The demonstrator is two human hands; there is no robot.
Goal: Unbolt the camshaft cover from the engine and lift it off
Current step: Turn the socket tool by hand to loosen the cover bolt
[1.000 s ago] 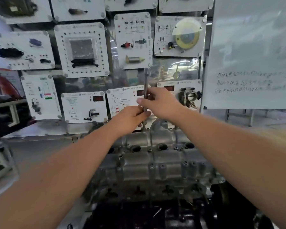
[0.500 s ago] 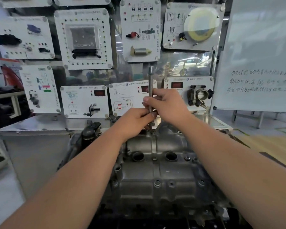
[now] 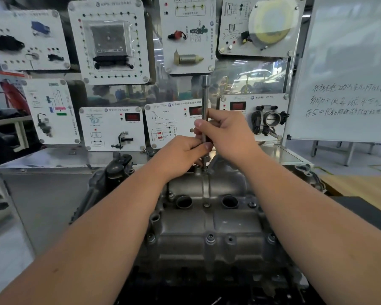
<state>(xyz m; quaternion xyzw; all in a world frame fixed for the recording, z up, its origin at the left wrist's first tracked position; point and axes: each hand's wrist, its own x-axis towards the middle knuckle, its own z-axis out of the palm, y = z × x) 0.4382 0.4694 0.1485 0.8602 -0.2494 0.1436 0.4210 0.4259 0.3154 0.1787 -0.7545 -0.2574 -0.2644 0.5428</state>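
The grey cast camshaft cover (image 3: pixel 209 225) sits on top of the engine in front of me, with two round plug holes and several bolts along its edges. A long thin steel extension bar (image 3: pixel 205 95) stands upright on a bolt at the cover's far edge. My right hand (image 3: pixel 227 130) grips the bar at mid height. My left hand (image 3: pixel 183 153) pinches the bar just below, close above the bolt. The bar's lower tip is partly hidden by my fingers.
A wall of white training panels (image 3: pixel 112 40) with electrical parts stands right behind the engine. A whiteboard (image 3: pixel 350 73) with handwriting is at the right. A steel bench (image 3: pixel 42 159) runs behind the engine, and a wooden surface (image 3: pixel 361 186) lies at the right.
The view has moved closer and down over the engine. Both hands stay on the upright bar at the same far bolt; my left fingers have shifted slightly on it.
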